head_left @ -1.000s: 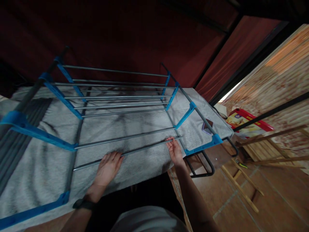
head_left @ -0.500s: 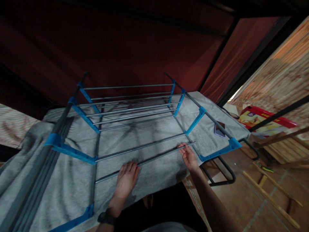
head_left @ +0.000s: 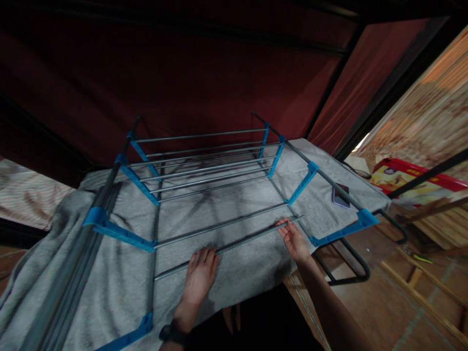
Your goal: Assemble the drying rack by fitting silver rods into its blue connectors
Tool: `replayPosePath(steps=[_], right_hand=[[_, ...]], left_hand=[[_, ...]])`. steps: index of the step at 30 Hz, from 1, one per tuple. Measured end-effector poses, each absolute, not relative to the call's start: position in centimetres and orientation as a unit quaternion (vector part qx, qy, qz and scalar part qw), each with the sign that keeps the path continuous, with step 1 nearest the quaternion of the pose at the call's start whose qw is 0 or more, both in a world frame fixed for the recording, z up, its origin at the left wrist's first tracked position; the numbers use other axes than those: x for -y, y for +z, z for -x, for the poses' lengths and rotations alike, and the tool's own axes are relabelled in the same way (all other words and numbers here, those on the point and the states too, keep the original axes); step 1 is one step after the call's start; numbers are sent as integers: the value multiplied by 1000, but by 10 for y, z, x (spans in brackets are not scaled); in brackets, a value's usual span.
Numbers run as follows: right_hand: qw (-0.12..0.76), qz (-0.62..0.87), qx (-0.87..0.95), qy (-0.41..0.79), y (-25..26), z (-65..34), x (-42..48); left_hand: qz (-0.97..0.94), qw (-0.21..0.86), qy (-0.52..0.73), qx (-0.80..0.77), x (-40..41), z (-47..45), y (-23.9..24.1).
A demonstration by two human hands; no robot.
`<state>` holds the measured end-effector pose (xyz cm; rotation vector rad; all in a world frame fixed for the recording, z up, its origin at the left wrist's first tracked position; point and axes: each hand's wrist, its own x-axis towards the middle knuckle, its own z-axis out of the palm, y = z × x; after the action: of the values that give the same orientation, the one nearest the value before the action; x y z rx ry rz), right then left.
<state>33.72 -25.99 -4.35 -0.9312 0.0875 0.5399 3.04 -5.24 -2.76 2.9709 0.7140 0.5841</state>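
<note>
A grey metal rod [head_left: 248,239] lies crosswise near the front of a rack [head_left: 223,225] made of grey tubes and blue plastic brackets. My left hand [head_left: 202,268] rests over the rod left of its middle, fingers curled across it. Close to its other end, my right hand [head_left: 292,237] pinches the rod from below, palm turned up. The rod's right tip crosses the rack's side tube; its left tip lies by the left side tube. Blue brackets [head_left: 120,234] join the other crossbars to the side tubes.
Under the rack spreads a grey blanket [head_left: 234,273]. More grey tubes [head_left: 69,278] lie bundled at left. A phone [head_left: 341,196] rests on the blanket at right. Beyond stand a red and yellow box [head_left: 413,178] and a wooden frame [head_left: 420,292] on the tiled floor.
The whole scene has shifted slightly right in the picture as the camera moved. Both hands keep their hold on the rod, which stays about where it was in the rack.
</note>
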Motion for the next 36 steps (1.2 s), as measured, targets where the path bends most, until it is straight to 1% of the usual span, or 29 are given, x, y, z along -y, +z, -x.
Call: replayPosePath(steps=[8, 36], right_hand=[[854, 450, -38, 258, -48, -338, 260], [854, 433, -6, 289, -54, -347, 261]], left_hand=[[-956, 24, 185, -229, 52, -31, -24], [-956, 3, 145, -254, 54, -35, -25]])
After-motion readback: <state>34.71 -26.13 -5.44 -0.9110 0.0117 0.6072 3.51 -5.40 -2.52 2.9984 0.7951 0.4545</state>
